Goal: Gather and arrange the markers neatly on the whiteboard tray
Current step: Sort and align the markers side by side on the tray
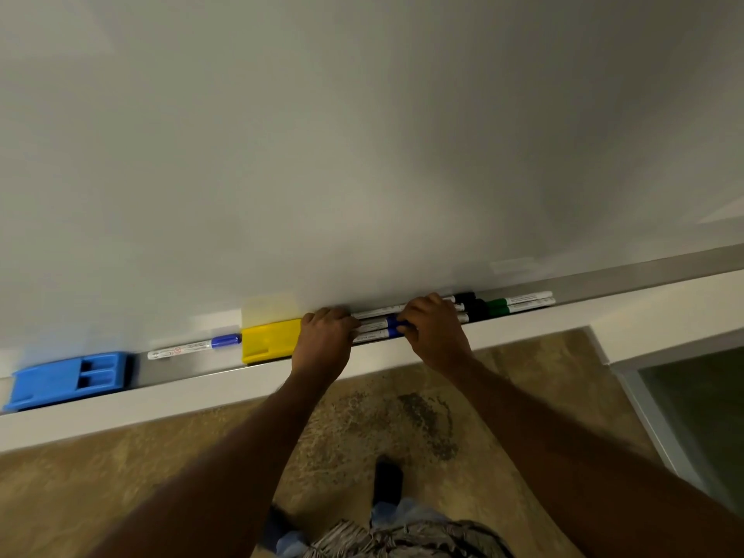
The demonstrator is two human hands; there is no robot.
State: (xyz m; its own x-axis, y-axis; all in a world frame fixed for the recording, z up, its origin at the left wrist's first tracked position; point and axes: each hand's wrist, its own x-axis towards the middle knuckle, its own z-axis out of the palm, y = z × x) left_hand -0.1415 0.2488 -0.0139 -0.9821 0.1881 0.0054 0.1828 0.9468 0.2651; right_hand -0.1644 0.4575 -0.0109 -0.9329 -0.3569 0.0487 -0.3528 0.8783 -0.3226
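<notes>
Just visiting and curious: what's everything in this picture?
whiteboard: one, white, upper view
tray: one, grey, under the board
blue block: one, blue, tray's left end
lone marker: one, white, blue cap, between blocks
yellow block: one, yellow, beside left hand
bundled markers: several, white, blue and black caps, under both hands
green markers: two, white, green caps, right of bundle
floor: one, brown, below
left hand: one, grips bundle's left end
right hand: one, grips bundle's middle
</notes>
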